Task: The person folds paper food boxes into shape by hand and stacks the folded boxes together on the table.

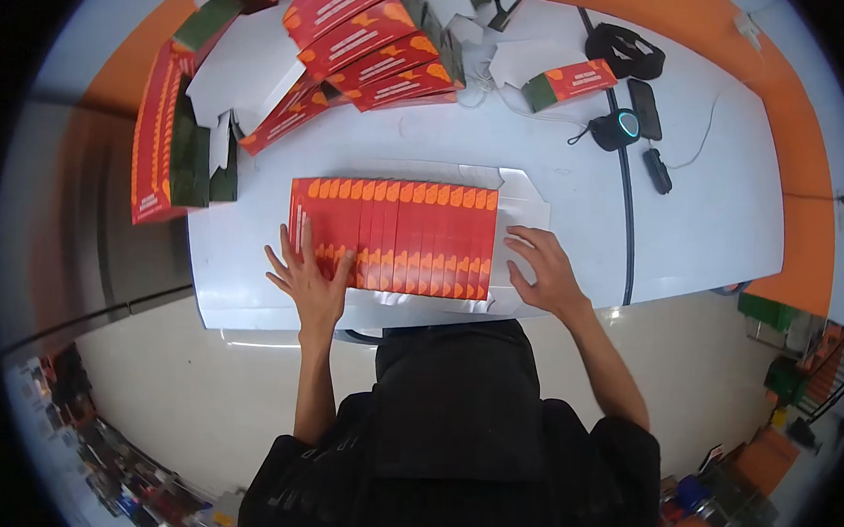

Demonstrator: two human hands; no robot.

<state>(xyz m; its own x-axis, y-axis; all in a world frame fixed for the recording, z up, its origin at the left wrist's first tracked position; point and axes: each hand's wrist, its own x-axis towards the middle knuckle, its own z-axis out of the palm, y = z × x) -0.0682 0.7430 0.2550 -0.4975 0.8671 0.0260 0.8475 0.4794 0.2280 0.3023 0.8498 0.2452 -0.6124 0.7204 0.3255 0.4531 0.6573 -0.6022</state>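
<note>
A row of several slim red boxes with orange patterns [395,229] stands packed side by side on the white table in front of me. Under and around it lies a clear plastic sheet [526,207], sticking out at the right and along the back. My left hand [313,282] rests at the row's left end, fingers spread, the fingertips on the red boxes. Just off the right end is my right hand [542,269], its fingers apart and a little bent, with nothing in it.
Red cartons [370,49] are heaped at the back left, and a long red-and-green carton [159,148] stands at the left edge. Toward the back right are a small red box [581,80], a round black device [616,129], a phone [644,109], a black strap [624,51] and cables.
</note>
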